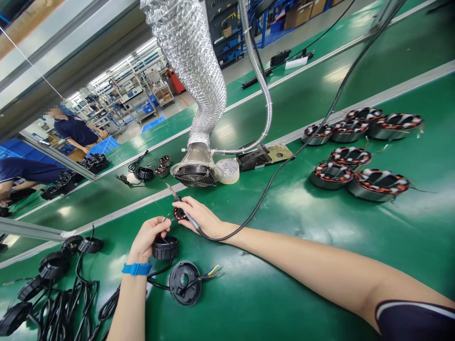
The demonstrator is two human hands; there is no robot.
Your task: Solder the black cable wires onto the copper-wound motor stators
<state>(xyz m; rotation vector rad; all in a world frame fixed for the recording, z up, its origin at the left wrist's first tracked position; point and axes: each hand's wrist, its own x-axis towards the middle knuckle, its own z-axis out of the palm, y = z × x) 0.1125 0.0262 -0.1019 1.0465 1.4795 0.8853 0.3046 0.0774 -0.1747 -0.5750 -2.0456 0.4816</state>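
My right hand (pixel 203 217) is closed on a soldering iron (pixel 192 220), its tip pointing up and away to the left. Under those fingers, partly hidden, is a small stator (pixel 180 214) with orange-red windings. My left hand (pixel 146 237), a blue band at its wrist, pinches a thin wire (pixel 167 217) beside the stator. A round black housing (pixel 166 248) stands just below the left fingers. Nearer to me lies a black round cover (pixel 185 283) with a cable and stripped coloured wire ends.
A fume extractor nozzle (pixel 195 170) hangs over the green bench beside a round tin (pixel 228 171) and an iron stand (pixel 265 157). Several larger stators (pixel 378 183) sit at right. Black housings (pixel 54 265) and coiled cables (pixel 62 303) crowd the left. The iron's cord (pixel 270 184) crosses above my forearm.
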